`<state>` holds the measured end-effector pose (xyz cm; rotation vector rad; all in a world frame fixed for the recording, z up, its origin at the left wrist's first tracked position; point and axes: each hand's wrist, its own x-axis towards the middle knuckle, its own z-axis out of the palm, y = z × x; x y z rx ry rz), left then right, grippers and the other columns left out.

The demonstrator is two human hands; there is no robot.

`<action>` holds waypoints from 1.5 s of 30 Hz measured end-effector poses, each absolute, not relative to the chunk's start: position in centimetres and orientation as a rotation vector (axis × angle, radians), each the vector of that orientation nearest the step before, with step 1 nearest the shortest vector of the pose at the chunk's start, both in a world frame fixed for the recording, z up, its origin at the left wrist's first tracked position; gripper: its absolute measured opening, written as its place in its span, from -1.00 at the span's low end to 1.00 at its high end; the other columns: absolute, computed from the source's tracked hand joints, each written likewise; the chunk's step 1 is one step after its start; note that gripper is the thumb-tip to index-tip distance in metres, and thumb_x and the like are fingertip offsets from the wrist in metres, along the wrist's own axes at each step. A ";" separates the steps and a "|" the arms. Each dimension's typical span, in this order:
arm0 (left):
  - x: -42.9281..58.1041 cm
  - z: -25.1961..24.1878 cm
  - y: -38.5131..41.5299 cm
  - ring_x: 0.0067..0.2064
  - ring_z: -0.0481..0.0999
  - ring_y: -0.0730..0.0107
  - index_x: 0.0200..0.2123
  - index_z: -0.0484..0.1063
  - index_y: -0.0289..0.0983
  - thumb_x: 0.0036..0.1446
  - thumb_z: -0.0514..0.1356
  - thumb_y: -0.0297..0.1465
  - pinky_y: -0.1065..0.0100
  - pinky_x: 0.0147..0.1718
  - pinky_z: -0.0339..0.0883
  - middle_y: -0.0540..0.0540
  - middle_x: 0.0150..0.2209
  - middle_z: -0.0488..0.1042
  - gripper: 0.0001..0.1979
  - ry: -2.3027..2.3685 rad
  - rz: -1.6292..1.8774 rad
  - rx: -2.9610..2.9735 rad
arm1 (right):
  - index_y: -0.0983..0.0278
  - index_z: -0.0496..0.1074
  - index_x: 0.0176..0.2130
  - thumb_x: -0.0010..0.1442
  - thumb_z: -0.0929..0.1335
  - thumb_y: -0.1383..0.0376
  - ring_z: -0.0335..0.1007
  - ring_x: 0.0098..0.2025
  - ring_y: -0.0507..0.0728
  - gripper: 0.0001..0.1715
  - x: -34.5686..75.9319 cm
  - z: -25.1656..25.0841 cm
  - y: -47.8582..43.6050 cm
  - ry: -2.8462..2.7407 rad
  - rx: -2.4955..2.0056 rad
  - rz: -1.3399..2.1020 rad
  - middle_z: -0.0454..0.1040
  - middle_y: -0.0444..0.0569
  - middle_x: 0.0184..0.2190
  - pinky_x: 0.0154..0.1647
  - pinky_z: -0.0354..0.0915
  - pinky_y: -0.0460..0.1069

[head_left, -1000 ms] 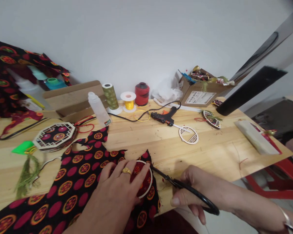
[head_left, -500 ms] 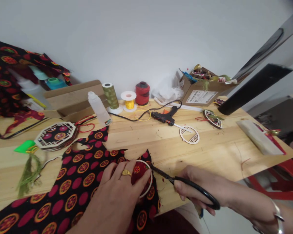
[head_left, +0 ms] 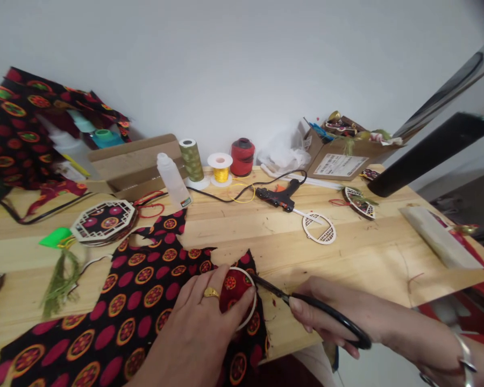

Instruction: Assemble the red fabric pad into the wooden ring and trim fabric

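Note:
My left hand [head_left: 197, 314], a gold ring on one finger, holds a round white-rimmed piece [head_left: 250, 317] against black fabric [head_left: 153, 295] printed with red and orange circles. Red patterned cloth shows inside the rim, and my fingers hide its left side. Black-handled scissors [head_left: 326, 312] are gripped in my right hand [head_left: 322, 301]. Their tips meet the fabric just right of the rim; how far apart the blades stand, I cannot tell. Ragged cut edges run along the fabric's top and right side.
Behind the hands lie a black glue gun [head_left: 280, 196] and an oval lattice cutout [head_left: 320, 228]. Thread spools [head_left: 242, 157], a clear bottle [head_left: 173, 180] and a cardboard box [head_left: 339, 158] line the wall. An octagonal ornament [head_left: 105, 221] with a green tassel [head_left: 60, 282] is at left.
The view has shifted slightly, so everything appears a little further right and lower. Both hands keep nearly the same hold, with the scissor tips still at the fabric beside the rim.

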<state>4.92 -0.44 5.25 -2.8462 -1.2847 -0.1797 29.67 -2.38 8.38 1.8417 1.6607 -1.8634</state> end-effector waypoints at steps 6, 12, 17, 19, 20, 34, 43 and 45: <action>4.6 3.9 -0.5 0.01 0.39 -0.07 0.00 0.49 0.06 0.00 0.27 -0.53 -0.04 -0.07 0.32 -0.28 0.10 0.38 -0.50 -1.302 -0.316 -2.890 | 0.27 0.23 -0.45 0.11 0.16 -0.35 0.08 -0.76 -0.14 -0.25 29.4 7.9 -1.9 1.668 1.822 -1.887 0.18 -0.29 -0.73 -0.80 0.02 -0.25; 4.2 3.3 -0.4 0.01 0.37 -0.09 0.03 0.45 0.02 -0.02 0.29 -0.43 -0.06 -0.09 0.33 -0.31 0.10 0.32 -0.50 -1.253 -0.401 -2.893 | 0.25 0.20 -0.50 0.02 0.18 -0.41 0.07 -0.78 -0.11 -0.22 29.0 7.8 -1.7 1.578 1.802 -1.952 0.12 -0.30 -0.79 -0.81 0.05 -0.21; 4.2 3.1 -0.6 0.00 0.37 -0.04 0.03 0.44 0.05 -0.04 0.30 -0.44 -0.02 -0.10 0.33 -0.26 0.08 0.32 -0.48 -1.240 -0.384 -2.904 | 0.25 0.20 -0.47 0.15 0.27 -0.23 -0.02 -0.72 -0.11 -0.38 28.4 9.1 -1.6 1.765 1.764 -1.808 0.03 -0.32 -0.72 -0.78 -0.10 -0.21; 4.3 3.1 -0.6 0.01 0.36 -0.06 0.00 0.46 0.04 -0.07 0.32 -0.44 -0.04 -0.08 0.32 -0.26 0.08 0.32 -0.48 -1.272 -0.424 -2.893 | 0.26 0.21 -0.48 0.17 0.28 -0.19 -0.13 -0.68 -0.11 -0.41 28.2 9.5 -1.6 1.833 1.773 -1.704 -0.03 -0.31 -0.68 -0.75 -0.18 -0.18; 4.4 3.1 -0.7 0.01 0.35 -0.06 -0.01 0.47 0.04 -0.08 0.33 -0.44 -0.04 -0.07 0.32 -0.25 0.08 0.32 -0.48 -1.295 -0.439 -2.885 | 0.26 0.22 -0.48 0.18 0.28 -0.18 -0.16 -0.65 -0.10 -0.41 28.1 9.5 -1.6 1.851 1.779 -1.655 -0.05 -0.30 -0.67 -0.74 -0.21 -0.17; 4.3 3.3 -0.4 -0.02 0.37 -0.01 0.00 0.47 0.03 -0.06 0.31 -0.48 0.02 -0.09 0.34 -0.22 0.03 0.38 -0.49 -1.218 -0.415 -2.877 | 0.25 0.13 -0.55 0.19 0.27 -0.16 -0.12 -0.58 -0.06 -0.39 29.2 8.1 -1.6 1.903 1.788 -1.522 -0.01 -0.26 -0.62 -0.66 -0.15 -0.11; 4.2 3.3 -0.3 -0.01 0.37 -0.03 0.03 0.45 0.05 -0.01 0.26 -0.51 0.00 -0.10 0.34 -0.25 0.06 0.35 -0.48 -1.212 -0.303 -2.882 | 0.26 0.24 -0.43 0.20 0.12 -0.27 -0.16 -0.62 -0.05 -0.32 28.4 10.0 -0.7 1.886 1.764 -1.406 -0.04 -0.27 -0.65 -0.72 -0.18 -0.11; 4.2 3.4 -0.2 -0.01 0.38 -0.01 0.03 0.45 0.06 0.02 0.23 -0.52 0.00 -0.10 0.34 -0.25 0.05 0.36 -0.49 -1.212 -0.315 -2.881 | 0.26 0.25 -0.42 0.21 0.10 -0.27 -0.15 -0.62 -0.05 -0.31 28.5 10.0 -0.6 1.903 1.755 -1.408 -0.04 -0.27 -0.64 -0.71 -0.16 -0.11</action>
